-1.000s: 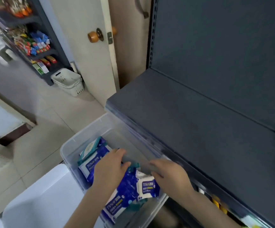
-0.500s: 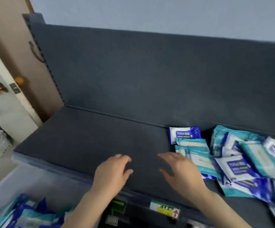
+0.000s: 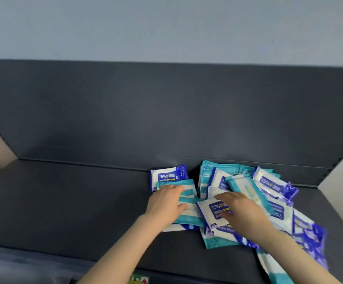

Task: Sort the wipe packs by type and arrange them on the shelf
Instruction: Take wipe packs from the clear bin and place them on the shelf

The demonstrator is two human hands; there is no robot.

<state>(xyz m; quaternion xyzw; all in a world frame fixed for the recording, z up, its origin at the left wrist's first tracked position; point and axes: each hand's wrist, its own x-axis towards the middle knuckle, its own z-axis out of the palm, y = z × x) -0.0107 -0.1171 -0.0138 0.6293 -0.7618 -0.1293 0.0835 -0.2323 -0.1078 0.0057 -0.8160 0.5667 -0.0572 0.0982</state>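
Note:
A loose pile of wipe packs [image 3: 277, 193] lies on the right half of the dark grey shelf [image 3: 74, 201]; blue-and-white packs marked 75% are mixed with teal-and-white ones. One blue pack [image 3: 169, 177] lies apart at the back left of the pile. My left hand [image 3: 165, 206] rests flat on a teal-and-white pack [image 3: 189, 190] at the pile's left edge. My right hand [image 3: 239, 212] lies with spread fingers on a blue-and-white pack [image 3: 210, 215] at the pile's front. Neither hand lifts a pack.
The shelf's upright back panel [image 3: 166, 109] rises behind the pile, with a pale wall above it. The shelf's left half is bare board. A price label [image 3: 139, 280] sits on the front edge below my left arm. Side posts bound both ends.
My view swung from the clear bin on the floor up to the shelf. Both hands left the bin, crossed the front edge and came down on the packs at the pile's left side.

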